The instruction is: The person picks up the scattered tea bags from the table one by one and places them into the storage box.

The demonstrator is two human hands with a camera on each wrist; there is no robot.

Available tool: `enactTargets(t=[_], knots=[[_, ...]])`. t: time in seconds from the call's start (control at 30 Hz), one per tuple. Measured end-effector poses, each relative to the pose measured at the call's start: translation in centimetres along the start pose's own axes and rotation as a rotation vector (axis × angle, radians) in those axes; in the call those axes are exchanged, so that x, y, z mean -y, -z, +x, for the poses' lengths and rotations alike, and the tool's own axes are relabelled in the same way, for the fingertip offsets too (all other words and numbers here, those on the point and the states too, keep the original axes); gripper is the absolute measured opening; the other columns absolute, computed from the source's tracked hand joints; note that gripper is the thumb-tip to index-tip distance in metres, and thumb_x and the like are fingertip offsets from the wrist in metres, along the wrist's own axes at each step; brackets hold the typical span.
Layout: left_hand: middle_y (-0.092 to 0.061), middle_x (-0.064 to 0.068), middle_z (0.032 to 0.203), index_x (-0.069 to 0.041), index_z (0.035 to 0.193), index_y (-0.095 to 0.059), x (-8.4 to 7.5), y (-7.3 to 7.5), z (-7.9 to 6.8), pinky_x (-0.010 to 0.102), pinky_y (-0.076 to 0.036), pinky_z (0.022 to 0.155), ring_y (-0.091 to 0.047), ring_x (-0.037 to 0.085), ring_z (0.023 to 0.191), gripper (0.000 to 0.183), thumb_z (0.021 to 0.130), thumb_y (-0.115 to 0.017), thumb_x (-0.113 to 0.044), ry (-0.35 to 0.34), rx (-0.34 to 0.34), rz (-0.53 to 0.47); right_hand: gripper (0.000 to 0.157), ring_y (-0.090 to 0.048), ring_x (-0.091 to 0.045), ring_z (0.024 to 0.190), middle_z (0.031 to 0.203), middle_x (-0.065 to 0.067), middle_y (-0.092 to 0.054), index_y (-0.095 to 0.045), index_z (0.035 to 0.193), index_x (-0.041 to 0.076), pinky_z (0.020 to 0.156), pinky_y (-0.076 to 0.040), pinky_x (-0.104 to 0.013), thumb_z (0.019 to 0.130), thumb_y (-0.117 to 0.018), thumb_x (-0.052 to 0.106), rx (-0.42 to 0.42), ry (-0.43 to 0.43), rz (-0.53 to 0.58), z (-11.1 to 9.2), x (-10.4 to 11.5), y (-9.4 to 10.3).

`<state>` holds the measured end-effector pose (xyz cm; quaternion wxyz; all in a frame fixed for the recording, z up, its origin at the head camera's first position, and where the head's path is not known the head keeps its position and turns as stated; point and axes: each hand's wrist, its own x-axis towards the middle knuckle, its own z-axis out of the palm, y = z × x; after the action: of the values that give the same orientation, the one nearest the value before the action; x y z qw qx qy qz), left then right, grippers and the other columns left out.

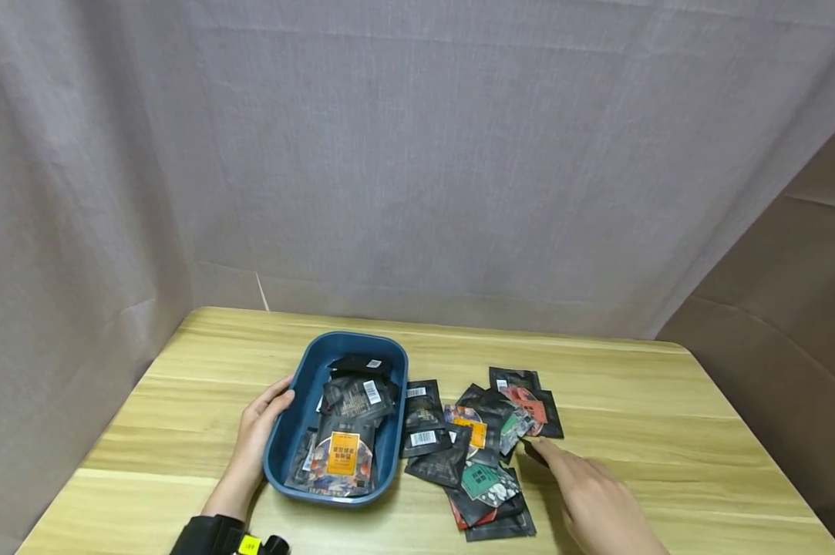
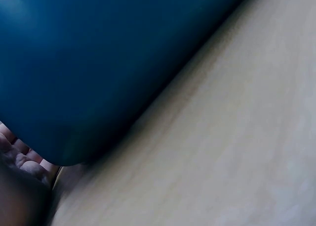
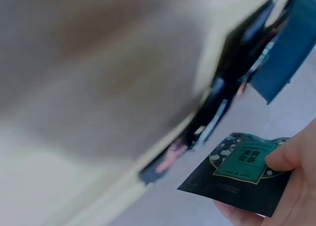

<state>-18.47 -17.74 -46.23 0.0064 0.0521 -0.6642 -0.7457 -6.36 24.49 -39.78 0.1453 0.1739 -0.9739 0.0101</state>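
Note:
My left hand holds the left side of a blue plastic tub, fingers against its wall. In the left wrist view the tub's wall hides much of that hand. Inside the tub lie several black tea sachets, one with an orange label on top. My right hand is at the right edge of a loose pile of sachets. Between thumb and fingers it pinches a black tea sachet with a green label, seen nearly edge-on in the head view.
The sachets in the pile overlap on the wooden table, right beside the tub, with green, orange and red labels. A red-labelled sachet lies at the pile's far right. Grey cloth hangs behind the table.

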Motion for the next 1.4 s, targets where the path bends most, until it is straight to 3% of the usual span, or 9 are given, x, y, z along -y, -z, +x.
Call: enactTargets(t=[0.13,0.2,0.3,0.53,0.83,0.93,1.1,1.4], knots=[[-0.045,0.008,0.150,-0.003,0.145,-0.049,-0.1,0.1,0.1,0.015,-0.040,0.096,-0.044,0.007,0.127,0.049,0.102,-0.056,-0.026,0.005,0.003,0.008,0.060,-0.067,-0.028,0.101,0.119,-0.014,-0.068,-0.060,0.129,0.002,0.082,-0.054,-0.050,0.072,-0.069,-0.014,-0.108,0.130,-0.018,1.7,0.2,0.7],[-0.043,0.009,0.151,-0.002,0.146,-0.047,-0.2,0.2,0.0,0.014,-0.039,0.097,-0.041,0.009,0.130,0.050,0.102,-0.055,-0.026,0.010,0.006,0.012,0.054,-0.067,-0.028,0.102,0.121,-0.014,-0.067,-0.061,0.129,0.002,0.082,-0.054,-0.051,0.076,-0.068,-0.010,-0.147,0.183,-0.024,2.6,0.5,1.0],[-0.042,0.009,0.152,-0.003,0.147,-0.046,-0.3,0.3,-0.2,0.014,-0.039,0.096,-0.040,0.011,0.131,0.051,0.103,-0.054,-0.027,0.018,0.016,0.019,0.051,-0.067,-0.026,0.104,0.122,-0.012,-0.067,-0.061,0.129,0.003,0.083,-0.054,-0.050,0.079,-0.066,-0.007,-0.169,0.231,-0.028,4.1,1.1,1.5],[-0.044,0.008,0.150,-0.002,0.146,-0.046,-0.3,0.1,-0.3,0.014,-0.041,0.094,-0.045,0.006,0.125,0.051,0.103,-0.054,-0.028,0.024,0.020,0.014,0.053,-0.068,-0.022,0.094,0.113,-0.007,-0.071,-0.067,0.120,0.006,0.082,-0.055,-0.045,0.070,-0.075,-0.010,-0.239,0.394,-0.025,7.9,3.6,1.6],[-0.047,0.008,0.148,-0.003,0.144,-0.050,-0.1,-0.4,0.0,0.016,-0.041,0.096,-0.047,0.004,0.123,0.047,0.102,-0.055,-0.026,-0.009,0.032,-0.010,0.044,-0.068,-0.019,0.092,0.115,-0.005,-0.071,-0.068,0.119,0.008,0.077,-0.054,-0.036,0.077,-0.081,0.004,-0.353,0.472,-0.018,12.3,7.0,0.7],[-0.048,0.006,0.148,-0.005,0.144,-0.051,0.0,-0.4,0.0,0.017,-0.043,0.096,-0.048,0.004,0.122,0.046,0.103,-0.055,-0.025,-0.006,0.035,-0.018,0.041,-0.069,-0.018,0.088,0.109,-0.005,-0.072,-0.068,0.119,0.008,0.076,-0.054,-0.034,0.080,-0.080,0.006,-0.384,0.475,0.013,13.7,8.1,0.2],[-0.048,0.006,0.147,-0.005,0.143,-0.051,0.0,-0.3,0.0,0.016,-0.042,0.096,-0.048,0.002,0.122,0.046,0.102,-0.055,-0.024,-0.007,0.020,-0.016,0.033,-0.069,-0.017,0.084,0.104,-0.003,-0.073,-0.068,0.118,0.010,0.074,-0.053,-0.033,0.087,-0.075,0.008,-0.368,0.507,0.045,15.5,10.0,-0.6],[-0.047,0.006,0.149,-0.007,0.143,-0.052,-0.1,0.0,0.0,0.015,-0.041,0.097,-0.045,0.005,0.124,0.046,0.102,-0.055,-0.026,0.004,0.016,-0.012,0.039,-0.065,-0.018,0.107,0.134,-0.003,-0.062,-0.061,0.133,0.013,0.093,-0.051,-0.037,0.094,-0.063,0.008,-0.186,0.483,-0.046,18.5,11.9,-1.0]])
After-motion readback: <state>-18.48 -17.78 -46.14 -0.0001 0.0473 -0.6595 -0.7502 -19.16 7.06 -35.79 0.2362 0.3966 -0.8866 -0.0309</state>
